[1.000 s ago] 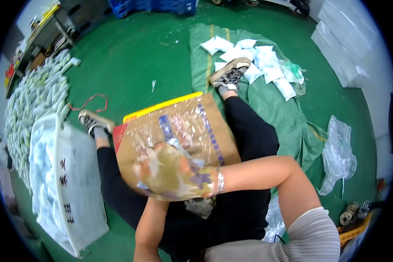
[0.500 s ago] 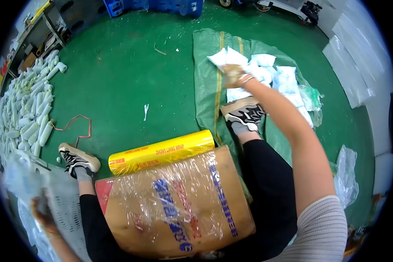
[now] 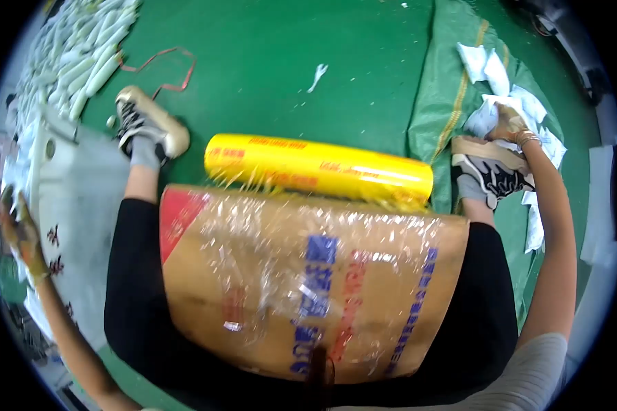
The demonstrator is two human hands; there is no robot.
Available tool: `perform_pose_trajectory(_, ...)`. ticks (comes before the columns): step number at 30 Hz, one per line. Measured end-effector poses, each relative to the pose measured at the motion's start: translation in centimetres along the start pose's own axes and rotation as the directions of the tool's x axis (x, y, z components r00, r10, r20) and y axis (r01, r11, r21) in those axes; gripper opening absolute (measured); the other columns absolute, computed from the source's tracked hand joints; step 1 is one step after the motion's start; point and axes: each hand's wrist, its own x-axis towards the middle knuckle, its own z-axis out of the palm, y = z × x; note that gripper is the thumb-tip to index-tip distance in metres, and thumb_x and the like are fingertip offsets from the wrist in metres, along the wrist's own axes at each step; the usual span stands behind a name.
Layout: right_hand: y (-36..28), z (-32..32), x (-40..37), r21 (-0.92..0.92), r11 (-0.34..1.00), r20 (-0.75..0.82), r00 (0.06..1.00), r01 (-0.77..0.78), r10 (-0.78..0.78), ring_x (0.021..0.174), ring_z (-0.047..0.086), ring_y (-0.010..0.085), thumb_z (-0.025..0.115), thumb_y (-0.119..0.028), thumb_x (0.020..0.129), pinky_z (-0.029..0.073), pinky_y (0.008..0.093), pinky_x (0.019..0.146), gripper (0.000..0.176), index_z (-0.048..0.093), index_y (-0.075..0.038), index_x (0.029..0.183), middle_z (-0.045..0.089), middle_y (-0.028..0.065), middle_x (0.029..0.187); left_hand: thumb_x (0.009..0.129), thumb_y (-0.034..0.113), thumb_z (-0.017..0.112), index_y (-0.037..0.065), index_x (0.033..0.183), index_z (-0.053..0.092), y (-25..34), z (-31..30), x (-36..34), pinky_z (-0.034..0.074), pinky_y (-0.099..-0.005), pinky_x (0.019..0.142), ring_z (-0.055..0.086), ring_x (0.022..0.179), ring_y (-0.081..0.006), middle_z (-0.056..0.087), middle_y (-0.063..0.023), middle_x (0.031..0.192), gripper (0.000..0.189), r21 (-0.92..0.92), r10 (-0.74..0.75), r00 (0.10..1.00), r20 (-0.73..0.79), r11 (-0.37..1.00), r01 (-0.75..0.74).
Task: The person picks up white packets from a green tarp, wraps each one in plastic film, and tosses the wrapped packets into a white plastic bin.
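Note:
At the far left, my left hand point(image 3: 22, 236) is spread beside a pale plastic crate point(image 3: 82, 185), with nothing seen in it. On the right, my right hand point(image 3: 507, 125) reaches down to white packets point(image 3: 483, 118) on a green woven sack point(image 3: 435, 103); its fingers are closed at one packet. A cardboard box point(image 3: 308, 281) covered in clear film lies between my legs. Beyond its far edge rests a yellow roll of wrap point(image 3: 315, 168), touching the box.
Many wrapped pale green vegetables point(image 3: 82, 58) are heaped at the upper left. A red string point(image 3: 185, 75) and a white scrap point(image 3: 317, 77) lie on the green floor. My shoes point(image 3: 147, 127) stand on either side of the roll.
The view has swung left and down. My left hand has moved up beside the crate, fingers spread. My right hand is lower among the packets, beside my shoe.

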Motion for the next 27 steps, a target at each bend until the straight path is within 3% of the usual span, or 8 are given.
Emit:
perform_pose_trajectory(4, -3.5, -5.3, -2.3, 0.005, 0.999, -0.442, 0.896, 0.034, -0.028, 0.092, 0.062, 0.0378, 0.065, -0.019, 0.074, 0.051, 0.0441, 0.077, 0.032, 0.061, -0.011, 0.105, 0.065, 0.0174, 0.097, 0.089, 0.016, 0.061, 0.003, 0.121, 0.056, 18.7, -7.4, -4.1, 0.044, -0.0324, 0.092, 0.059, 0.103, -0.0213, 0.062, -0.0134, 0.113, 0.035, -0.613, 0.068, 0.872, 0.485, 0.737, 0.284)
perform_pose_trajectory(5, -4.4, -7.8, -2.5, 0.079, 0.993, -0.482, 0.876, 0.083, -0.034, 0.089, 0.063, 0.0372, 0.061, -0.016, 0.075, 0.05, 0.0442, 0.075, 0.028, 0.062, -0.011, 0.102, 0.065, 0.0172, 0.095, 0.086, 0.019, 0.064, 0.004, 0.118, 0.056, 23.1, -10.6, -4.4, 0.046, -0.0337, 0.087, 0.06, 0.099, -0.0242, 0.061, -0.0144, 0.111, 0.037, -0.411, 0.059, 0.759, 0.648, 0.866, 0.284)
perform_pose_trajectory(8, -4.5, -10.2, -2.0, -0.018, 0.949, -0.721, 0.654, 0.315, -0.231, 0.076, 0.062, 0.0377, 0.059, -0.013, 0.072, 0.049, 0.0442, 0.066, 0.017, 0.061, -0.006, 0.087, 0.065, 0.0201, 0.082, 0.082, 0.018, 0.067, 0.005, 0.112, 0.055, 26.1, -12.5, -9.3, 0.046, -0.0378, 0.08, 0.059, 0.088, -0.0286, 0.061, -0.014, 0.098, 0.034, -0.678, 0.364, 0.619, 0.696, 0.618, 0.398)
perform_pose_trajectory(9, -6.5, -12.6, -4.7, 0.067, 0.983, -0.519, 0.847, 0.174, -0.114, 0.077, 0.063, 0.0381, 0.063, -0.017, 0.068, 0.049, 0.0448, 0.067, 0.023, 0.062, -0.006, 0.088, 0.065, 0.0206, 0.081, 0.081, 0.015, 0.067, 0.004, 0.109, 0.055, 26.2, -13.7, -9.9, 0.046, -0.0381, 0.077, 0.059, 0.085, -0.0296, 0.061, -0.0144, 0.096, 0.033, -0.717, 0.391, 0.657, 0.645, 0.608, 0.341)
perform_pose_trajectory(14, -7.9, -11.1, -7.1, 0.169, 0.983, -0.281, 0.953, -0.07, 0.116, 0.101, 0.063, 0.0359, 0.063, -0.025, 0.073, 0.051, 0.0415, 0.087, 0.037, 0.064, -0.004, 0.103, 0.064, 0.021, 0.109, 0.079, 0.003, 0.064, 0.0, 0.102, 0.055, 24.8, -16.5, -12.9, 0.046, -0.0301, 0.064, 0.057, 0.071, -0.0207, 0.056, -0.0102, 0.085, 0.025, -0.752, 0.291, 0.712, 0.639, 0.431, 0.499)
perform_pose_trajectory(22, -14.2, -2.3, 5.3, 0.432, 0.686, 0.15, 0.797, -0.585, 0.585, 0.129, 0.043, 0.0356, 0.068, -0.07, 0.063, 0.037, 0.0445, 0.106, 0.117, 0.024, 0.0, 0.145, 0.045, 0.0197, 0.139, 0.077, -0.003, 0.063, 0.001, 0.099, 0.056, 28.0, -14.1, -12.7, 0.041, -0.027, 0.064, 0.051, 0.074, -0.0165, 0.051, -0.0061, 0.083, 0.023, -0.599, 0.104, 0.664, 0.74, 0.55, 0.582)
perform_pose_trajectory(23, -15.5, -1.3, 4.7, 0.332, 0.674, 0.123, 0.738, -0.66, 0.663, 0.127, 0.045, 0.0374, 0.064, -0.063, 0.074, 0.04, 0.0539, 0.101, 0.099, 0.027, -0.004, 0.144, 0.046, 0.0187, 0.138, 0.075, -0.002, 0.066, 0.003, 0.1, 0.056, 28.0, -13.6, -12.0, 0.043, -0.0317, 0.064, 0.053, 0.074, -0.0226, 0.053, -0.0095, 0.086, 0.027, -0.617, 0.162, 0.652, 0.741, 0.546, 0.567)
perform_pose_trajectory(27, -11.6, 3.0, 2.3, 0.445, 0.829, 0.075, 0.937, -0.339, 0.342, 0.123, 0.048, 0.0369, 0.061, -0.055, 0.081, 0.045, 0.0553, 0.093, 0.085, 0.028, -0.006, 0.143, 0.046, 0.0176, 0.138, 0.074, 0.006, 0.07, 0.006, 0.094, 0.06, 27.9, -13.5, -11.6, 0.046, -0.0369, 0.069, 0.057, 0.077, -0.0299, 0.057, -0.0108, 0.086, 0.023, -0.671, 0.22, 0.694, 0.686, 0.559, 0.487)
